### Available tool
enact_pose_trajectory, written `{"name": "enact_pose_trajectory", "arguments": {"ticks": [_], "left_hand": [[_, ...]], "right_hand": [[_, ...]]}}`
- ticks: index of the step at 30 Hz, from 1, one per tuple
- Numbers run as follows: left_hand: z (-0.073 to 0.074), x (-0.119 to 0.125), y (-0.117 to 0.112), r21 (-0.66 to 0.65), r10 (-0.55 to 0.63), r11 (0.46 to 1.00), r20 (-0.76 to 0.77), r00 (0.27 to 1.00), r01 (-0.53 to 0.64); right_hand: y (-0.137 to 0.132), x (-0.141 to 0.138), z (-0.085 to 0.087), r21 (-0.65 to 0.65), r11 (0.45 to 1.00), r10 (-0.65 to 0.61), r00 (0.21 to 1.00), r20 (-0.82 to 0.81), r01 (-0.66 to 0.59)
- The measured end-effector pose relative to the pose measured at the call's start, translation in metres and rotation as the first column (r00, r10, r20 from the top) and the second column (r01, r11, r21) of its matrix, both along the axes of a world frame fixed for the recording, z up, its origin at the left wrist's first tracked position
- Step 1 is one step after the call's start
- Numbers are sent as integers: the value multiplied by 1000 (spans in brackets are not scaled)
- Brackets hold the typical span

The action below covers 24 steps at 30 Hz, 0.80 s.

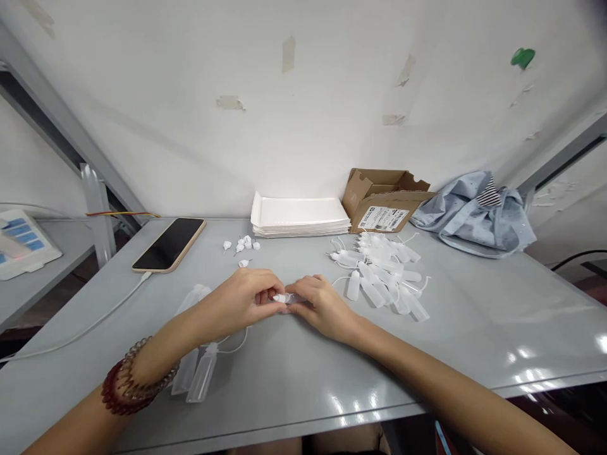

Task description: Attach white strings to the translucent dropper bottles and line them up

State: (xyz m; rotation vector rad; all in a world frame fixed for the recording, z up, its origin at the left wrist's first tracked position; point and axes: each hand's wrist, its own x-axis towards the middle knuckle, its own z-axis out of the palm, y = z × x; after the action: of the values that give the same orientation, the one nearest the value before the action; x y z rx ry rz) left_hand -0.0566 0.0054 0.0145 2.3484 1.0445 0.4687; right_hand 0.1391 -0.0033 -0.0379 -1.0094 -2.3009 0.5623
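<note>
My left hand [251, 296] pinches a small white cap [281, 297] at the neck of a small translucent squeeze bottle [296, 297]. The bottle lies sideways in the closed fingers of my right hand [323, 308], which hide most of it. Under and beside my left forearm lie several clear squeeze bottles [203, 377] with thin tubing. Several white needle-tipped caps [247, 242] are scattered beyond my left hand. To the right of my right hand is a pile of small bottles [379, 275], several with needle tips and curled white tubes.
A phone [169, 245] with a white charging cable [102, 338] rests at the left. At the back stand a stack of white trays [301, 218], an open cardboard box [386, 202] and a crumpled light blue cloth [478, 218]. The grey table [332, 385] ends near my body.
</note>
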Motion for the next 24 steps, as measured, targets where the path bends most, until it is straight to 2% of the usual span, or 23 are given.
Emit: {"name": "enact_pose_trajectory", "arguments": {"ticks": [4,8,10,14,16,19,21,24], "left_hand": [[3,1,1,-98,36,995,79,996,-28],[6,1,2,-246,104,967,156,982,-63],[8,0,2,-331,141,941,203,969,-68],[12,-4,4,-461,180,887,285,941,-30],[14,-6,4,-497,185,868,303,935,-10],[16,-5,4,-517,185,856,314,931,5],[16,-3,2,-510,203,860,328,923,-8],[15,0,0,-468,246,882,359,900,-55]], "right_hand": [[-3,-1,5,-144,990,-31,988,-150,10],[-8,-2,10,-342,939,-116,954,-278,15],[-9,-2,13,-475,878,-150,904,-401,-65],[-7,2,21,-682,674,-268,767,-583,-284],[-5,6,25,-707,641,-311,742,-594,-299],[-3,9,30,-696,658,-329,723,-608,-286],[-4,9,31,-702,651,-355,702,-618,-289],[-6,5,31,-744,602,-454,641,-618,-291]]}}
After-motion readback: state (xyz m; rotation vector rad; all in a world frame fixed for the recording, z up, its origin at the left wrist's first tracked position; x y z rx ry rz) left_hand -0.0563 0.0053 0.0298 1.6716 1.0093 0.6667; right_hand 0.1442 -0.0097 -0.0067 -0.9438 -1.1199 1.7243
